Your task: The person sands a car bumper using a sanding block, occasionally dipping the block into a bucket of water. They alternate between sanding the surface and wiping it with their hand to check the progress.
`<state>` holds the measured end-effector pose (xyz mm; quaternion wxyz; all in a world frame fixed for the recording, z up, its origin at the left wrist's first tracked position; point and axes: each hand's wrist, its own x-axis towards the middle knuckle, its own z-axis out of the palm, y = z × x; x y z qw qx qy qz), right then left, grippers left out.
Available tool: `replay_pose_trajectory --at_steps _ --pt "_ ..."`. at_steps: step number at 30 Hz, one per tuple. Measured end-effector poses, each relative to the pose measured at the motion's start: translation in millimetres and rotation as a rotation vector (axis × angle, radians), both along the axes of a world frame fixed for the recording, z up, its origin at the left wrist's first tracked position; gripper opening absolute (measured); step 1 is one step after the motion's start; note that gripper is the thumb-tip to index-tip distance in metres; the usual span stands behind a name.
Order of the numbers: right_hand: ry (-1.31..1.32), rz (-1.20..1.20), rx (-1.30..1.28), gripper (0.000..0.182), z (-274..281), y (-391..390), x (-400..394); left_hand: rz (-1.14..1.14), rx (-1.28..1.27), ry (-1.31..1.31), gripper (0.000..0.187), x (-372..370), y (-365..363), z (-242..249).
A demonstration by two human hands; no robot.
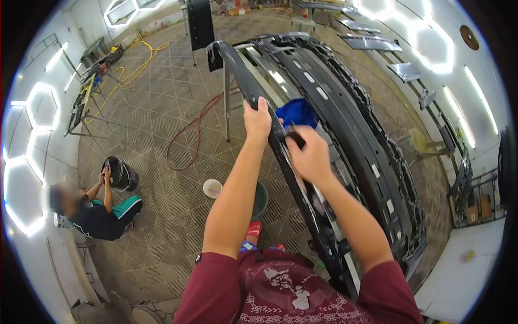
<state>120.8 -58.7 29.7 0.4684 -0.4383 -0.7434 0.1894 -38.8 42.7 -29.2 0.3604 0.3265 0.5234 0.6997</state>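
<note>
A grey-brown floor with a crisscross pattern of diagonal lines. A red hose lies in a loose loop near the middle; a yellow hose trails farther off. A black bucket rests toward the left, with a small white container and a green bucket nearer the centre.

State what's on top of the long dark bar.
On the long dark bar: the left hand, gripping it. The right hand, blurred, holds a dark object beside the bar; contact is unclear. Surface under the left hand is covered.
</note>
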Motion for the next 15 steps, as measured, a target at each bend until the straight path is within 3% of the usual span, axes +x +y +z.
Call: replay_pose_trajectory --at_steps 1,2,3,5,6,10,11,14,15 --pt "0.026 -0.037 -0.014 0.022 3 15 -13 0.126 0.082 0.241 0.036 -5 22 -30" --pt "-0.034 -0.086 0.03 0.022 -4 30 -19 0.154 0.123 0.267 0.037 -5 25 -33" --pt "-0.042 -0.081 0.036 0.022 -3 26 -14 0.16 0.128 0.258 0.037 -2 15 -14" --pt "0.002 -0.07 0.026 0.023 -4 -1 0 -0.135 -0.089 -0.25 0.037 1 -21 36" --pt "-0.003 -0.032 0.042 0.022 -6 -16 12 -0.113 -0.088 -0.288 0.035 4 -20 36" --pt "0.059 -0.107 0.066 0.018 -7 8 -10 -0.104 -0.046 -0.273 0.035 3 -15 26" --pt "-0.014 -0.116 0.04 0.019 -4 22 -17 0.07 0.087 0.106 0.034 -3 20 -24" --pt "-0.038 -0.152 -0.008 0.019 0 -2 -6 0.019 0.005 0.059 0.031 1 -5 8" --pt "-0.035 -0.122 -0.003 0.019 -1 -26 8 -0.053 -0.034 -0.117 0.03 5 -19 27"
